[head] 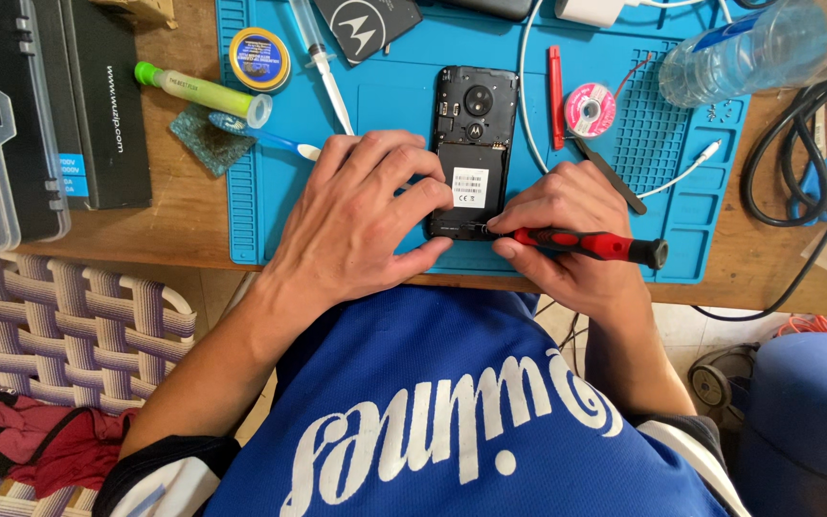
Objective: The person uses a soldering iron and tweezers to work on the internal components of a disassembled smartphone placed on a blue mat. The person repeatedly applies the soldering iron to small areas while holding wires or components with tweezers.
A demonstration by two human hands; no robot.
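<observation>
A black phone with its back cover off (pixel 472 124) lies on a blue work mat (pixel 385 96). My left hand (pixel 361 215) rests on the mat and presses its fingers against the phone's left side and lower edge. My right hand (pixel 567 225) grips a red and black screwdriver (pixel 591 246), its tip at the phone's bottom edge. The handle points right, over the mat's near edge.
On the mat lie a syringe (pixel 323 62), a round tin (pixel 259 58), a toothbrush (pixel 265 139), a red pry tool (pixel 555 96), a pink reel (pixel 590 108), tweezers (pixel 614 177) and a white cable (pixel 686 172). A plastic bottle (pixel 758 48) lies at back right, black boxes (pixel 88 105) at left.
</observation>
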